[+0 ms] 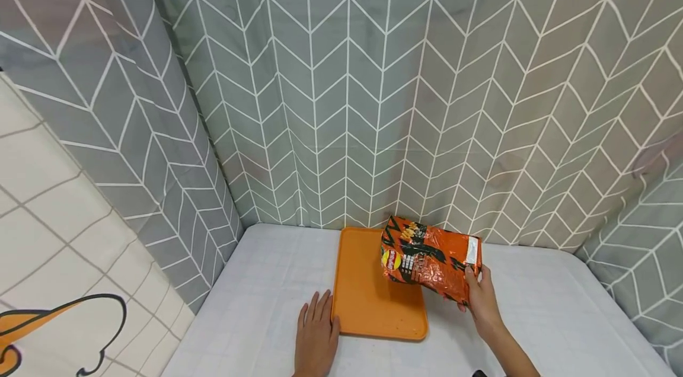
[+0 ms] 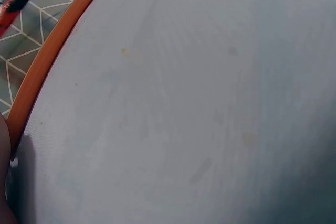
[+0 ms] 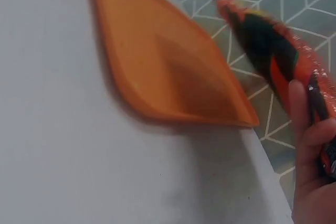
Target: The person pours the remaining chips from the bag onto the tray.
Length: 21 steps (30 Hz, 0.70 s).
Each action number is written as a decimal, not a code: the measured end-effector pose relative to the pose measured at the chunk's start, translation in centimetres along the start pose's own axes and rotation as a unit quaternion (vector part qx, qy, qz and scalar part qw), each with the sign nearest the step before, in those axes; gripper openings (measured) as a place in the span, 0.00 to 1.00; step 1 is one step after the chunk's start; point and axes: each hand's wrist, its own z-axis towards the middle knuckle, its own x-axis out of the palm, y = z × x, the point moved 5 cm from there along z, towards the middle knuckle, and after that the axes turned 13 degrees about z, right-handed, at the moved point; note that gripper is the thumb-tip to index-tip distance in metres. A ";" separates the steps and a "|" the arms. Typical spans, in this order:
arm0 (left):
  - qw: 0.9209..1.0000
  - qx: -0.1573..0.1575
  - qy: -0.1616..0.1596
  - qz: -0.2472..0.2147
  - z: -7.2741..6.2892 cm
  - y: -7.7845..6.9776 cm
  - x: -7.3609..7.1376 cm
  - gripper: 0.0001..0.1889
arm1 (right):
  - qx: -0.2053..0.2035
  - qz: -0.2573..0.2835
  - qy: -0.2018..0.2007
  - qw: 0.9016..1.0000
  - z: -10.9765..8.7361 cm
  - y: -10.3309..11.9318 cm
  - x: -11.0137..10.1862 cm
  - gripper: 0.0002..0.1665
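In the head view, my right hand (image 1: 482, 301) grips the right end of an orange and black chip bag (image 1: 427, 255), thumb on the near face. The bag hangs tilted above the right part of an orange tray (image 1: 368, 300), casting a shadow on it. The right wrist view shows the same bag (image 3: 278, 51) held over the tray's far side, its tray (image 3: 142, 45) lying flat. My left hand (image 1: 316, 335) rests on the table with straight fingers, right along the tray's left edge. Only a sliver of that hand shows in the left wrist view, by the tray rim (image 2: 52, 48).
A white cloth covers the table (image 1: 256, 300). Behind it hangs a grey curtain (image 1: 320, 98) with white chevron lines, which also closes off both sides. White tile-patterned fabric (image 1: 64, 217) with a cartoon drawing lies at the left.
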 end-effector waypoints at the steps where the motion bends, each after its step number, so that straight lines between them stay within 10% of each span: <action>1: 1.000 -0.002 0.001 -0.001 0.0 0.0 0.0 0.28 | -0.001 0.004 -0.001 1.000 0.1 0.0 0.0 0.35; 21: 1.000 -0.002 -0.017 0.000 0.2 0.1 0.4 0.27 | 0.016 -0.018 -0.008 1.000 -0.1 -0.4 0.0 0.38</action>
